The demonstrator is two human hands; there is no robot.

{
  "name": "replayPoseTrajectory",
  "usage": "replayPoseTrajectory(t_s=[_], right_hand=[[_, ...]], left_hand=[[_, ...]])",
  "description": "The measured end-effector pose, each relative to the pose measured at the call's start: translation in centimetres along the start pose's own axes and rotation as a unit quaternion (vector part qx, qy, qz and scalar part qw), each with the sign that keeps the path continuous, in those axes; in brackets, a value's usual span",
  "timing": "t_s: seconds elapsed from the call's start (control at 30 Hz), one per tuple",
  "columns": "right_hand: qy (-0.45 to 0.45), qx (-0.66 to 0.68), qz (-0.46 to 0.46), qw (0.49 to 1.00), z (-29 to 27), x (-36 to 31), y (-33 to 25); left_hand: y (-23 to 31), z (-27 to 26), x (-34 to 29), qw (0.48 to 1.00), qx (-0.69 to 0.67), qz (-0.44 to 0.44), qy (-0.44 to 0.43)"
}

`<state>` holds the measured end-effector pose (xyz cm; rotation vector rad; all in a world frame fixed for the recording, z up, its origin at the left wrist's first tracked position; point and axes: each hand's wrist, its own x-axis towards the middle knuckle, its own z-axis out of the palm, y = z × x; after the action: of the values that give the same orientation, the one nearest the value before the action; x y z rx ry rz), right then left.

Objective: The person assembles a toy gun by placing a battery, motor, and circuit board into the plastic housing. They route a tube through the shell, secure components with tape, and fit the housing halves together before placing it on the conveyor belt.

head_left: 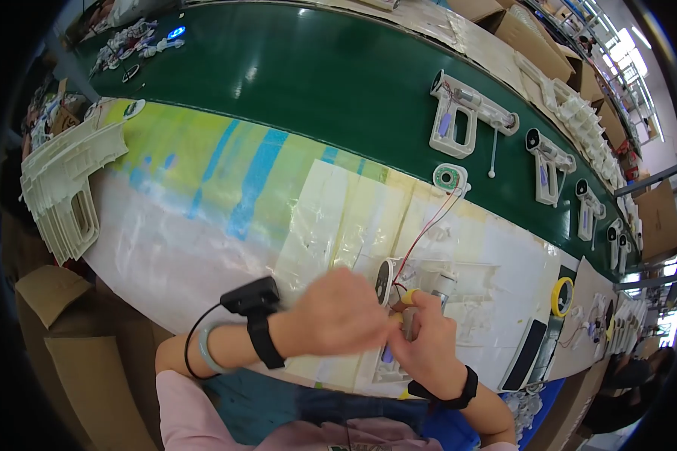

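Mid-assembly, by my read: both hands work on one white plastic gun-shaped shell (399, 316) lying flat at the near edge of the bench, right in front of the person. Left to right: stack of empty white shell halves (64, 192) at the bench's far left, cardboard boxes (60, 331) below it. Left hand (338, 312), a black wrist device (254, 299) strapped on, is motion-blurred over the shell; fingers curled in toward it, can't tell what they pinch, if anything. Right hand (427, 342) is just beside it, touching; fingers closed around a small grey cylinder (409, 322) with a yellow cap, looks like a motor, held at the shell. Red wires (427, 225) run from the shell up to a round white-and-green speaker-like part (448, 178) at the belt edge. Likely step: seating the motor and routing wires. Next move would call for a steady shell and slack in those thin wires; snagging them is the risk. Bench (203, 225) is covered in taped plastic sheet, yellow-green with blue stripes. Yellow tape roll (562, 296) to the right. Behind, a green conveyor belt (301, 68) carries a row of open shells (470, 113) toward the right. Factory hall, more boxes beyond.
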<state>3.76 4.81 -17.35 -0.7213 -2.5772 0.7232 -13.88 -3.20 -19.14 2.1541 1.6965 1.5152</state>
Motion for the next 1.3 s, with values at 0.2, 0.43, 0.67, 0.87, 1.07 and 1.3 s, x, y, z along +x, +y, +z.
replayPoseTrajectory(t_s=[0.2,0.43,0.67,0.87,1.07,1.3], right_hand=[[0.011,0.042,0.035,0.998,-0.3,-0.9,-0.1],[0.026,0.012,-0.023,0.999,-0.2,-0.8,0.6],[-0.027,-0.022,0.013,0.999,-1.0,-0.7,0.7],[-0.066,0.061,0.039,0.995,-3.2,-0.5,0.4],[0.104,-0.13,0.049,0.985,-4.1,0.7,3.9],[0.028,0.044,0.182,0.982,-8.3,1.2,3.2]], left_hand=[[3.8,2.0,-2.9,0.993,-0.018,0.012,-0.112],[3.5,1.9,-2.9,0.99,-0.013,-0.059,-0.131],[3.3,1.8,-2.5,0.985,-0.001,-0.072,-0.158],[3.3,1.6,-2.3,0.989,-0.027,-0.049,-0.135],[2.2,-0.1,1.6,0.997,-0.032,-0.068,-0.02],[2.1,1.6,4.2,0.997,0.019,-0.031,-0.07]])
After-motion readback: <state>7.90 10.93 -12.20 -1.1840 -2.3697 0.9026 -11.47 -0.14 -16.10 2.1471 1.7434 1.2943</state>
